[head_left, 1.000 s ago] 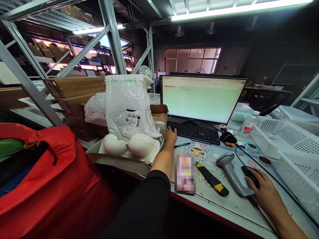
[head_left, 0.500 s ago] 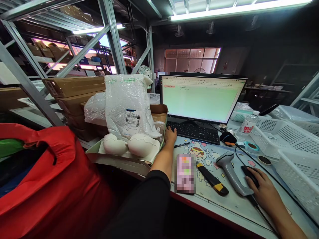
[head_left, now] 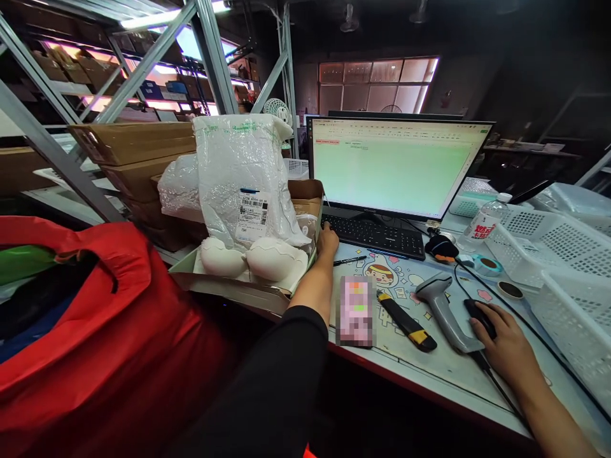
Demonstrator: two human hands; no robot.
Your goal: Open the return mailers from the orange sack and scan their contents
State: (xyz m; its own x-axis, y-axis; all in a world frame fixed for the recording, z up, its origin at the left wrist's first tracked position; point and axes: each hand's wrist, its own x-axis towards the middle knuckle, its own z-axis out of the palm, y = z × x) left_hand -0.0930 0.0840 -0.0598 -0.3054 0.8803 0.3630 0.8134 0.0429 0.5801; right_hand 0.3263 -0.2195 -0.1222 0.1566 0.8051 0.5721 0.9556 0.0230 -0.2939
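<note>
My right hand lies curled over a black computer mouse on the desk's right side. My left hand rests at the left end of the black keyboard, fingers bent down on the keys, beside an open cardboard box. In that box stand a bubble-wrapped parcel with a barcode label and two white rounded pieces. A grey barcode scanner lies just left of my right hand. The monitor shows a pale green spreadsheet.
A yellow-and-black utility knife, a phone and a pen lie on the cartoon desk mat. White plastic baskets and a water bottle stand at right. A red bag fills the left foreground; cardboard boxes and metal shelving stand behind.
The camera has tilted down slightly, so everything sits higher in view. Both hands stay where they were, on the keyboard and the mouse.
</note>
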